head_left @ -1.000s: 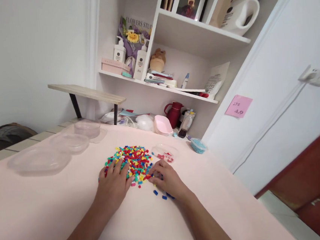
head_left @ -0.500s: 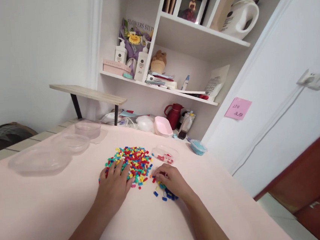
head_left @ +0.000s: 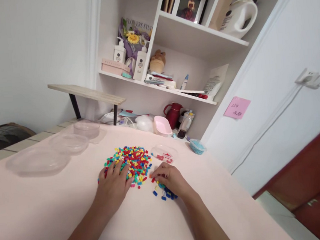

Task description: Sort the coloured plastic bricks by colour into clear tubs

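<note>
A mixed pile of small toy bricks (head_left: 137,158) in red, yellow, green and blue lies on the pink-covered table. My left hand (head_left: 112,183) rests on the pile's near left side, palm down with fingers spread. To the right, my right hand (head_left: 169,177) hovers low with thumb and forefinger drawn together at a few red and orange bricks; whatever is between the fingertips is too small to make out. Beneath that hand sits a smaller group of mostly dark blue bricks (head_left: 168,194), partly hidden. Just behind it stands a clear plastic container (head_left: 172,149) with several red pieces inside.
Clear plastic containers (head_left: 39,161) stand in a row at the left. Along the back are a pink tub (head_left: 163,125), a red jug (head_left: 174,115) and a tub of light blue bits (head_left: 198,146). A small wooden stand (head_left: 86,94) and a white shelf unit (head_left: 156,85) rise behind.
My right hand's fingers have shifted slightly, the fingertips now a little further left, by the red and orange bricks. My left hand stays on the pile.
</note>
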Available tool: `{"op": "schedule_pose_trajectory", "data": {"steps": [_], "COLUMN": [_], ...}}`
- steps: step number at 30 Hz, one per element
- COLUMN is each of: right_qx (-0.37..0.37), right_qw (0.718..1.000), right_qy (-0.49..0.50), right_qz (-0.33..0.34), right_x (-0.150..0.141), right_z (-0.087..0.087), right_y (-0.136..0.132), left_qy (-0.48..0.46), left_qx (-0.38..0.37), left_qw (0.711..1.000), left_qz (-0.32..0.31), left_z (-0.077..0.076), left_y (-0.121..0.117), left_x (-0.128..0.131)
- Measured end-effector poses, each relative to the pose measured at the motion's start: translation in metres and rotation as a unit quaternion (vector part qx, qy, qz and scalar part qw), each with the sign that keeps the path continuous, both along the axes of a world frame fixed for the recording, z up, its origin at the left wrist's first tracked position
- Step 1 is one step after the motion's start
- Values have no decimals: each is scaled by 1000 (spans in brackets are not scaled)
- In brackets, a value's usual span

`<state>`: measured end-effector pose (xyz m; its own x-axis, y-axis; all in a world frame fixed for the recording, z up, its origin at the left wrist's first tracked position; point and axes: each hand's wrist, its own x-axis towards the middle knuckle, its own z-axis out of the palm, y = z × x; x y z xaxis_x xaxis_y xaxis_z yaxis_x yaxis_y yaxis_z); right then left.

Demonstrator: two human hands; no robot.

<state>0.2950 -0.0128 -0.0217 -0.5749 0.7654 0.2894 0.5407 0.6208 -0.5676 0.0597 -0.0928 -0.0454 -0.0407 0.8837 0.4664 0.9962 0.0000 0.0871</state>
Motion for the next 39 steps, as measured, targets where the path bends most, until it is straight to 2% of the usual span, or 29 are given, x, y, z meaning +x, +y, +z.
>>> {"op": "schedule_pose_trajectory", "data": {"steps": [9, 16, 19, 25, 31, 39], "right_qx": [49, 27, 34, 36, 77, 52], "right_qw": [998, 997, 996, 999, 992, 996], "right_qy": [-48, 57, 69, -1, -96, -65], "right_qz": [-11, -34, -49, -10, -36, -16], "right_x": [-2, 1, 3, 3, 0, 2], "right_z": [3, 9, 9, 2, 1, 4], "right_y": [-3, -1, 1, -1, -2, -4], "left_qy": [4, 9, 10, 0, -1, -5], "left_qx": [3, -7, -6, -11, -7, -4], "left_qw": [1000, 1000, 1000, 1000, 1000, 1000], "left_qz": [-2, 0, 1, 2, 1, -2], "left_z": [0, 2, 1, 2, 3, 3], "left_y": [2, 2, 2, 2, 0, 1], "left_x": [0, 1, 1, 1, 2, 2]}}
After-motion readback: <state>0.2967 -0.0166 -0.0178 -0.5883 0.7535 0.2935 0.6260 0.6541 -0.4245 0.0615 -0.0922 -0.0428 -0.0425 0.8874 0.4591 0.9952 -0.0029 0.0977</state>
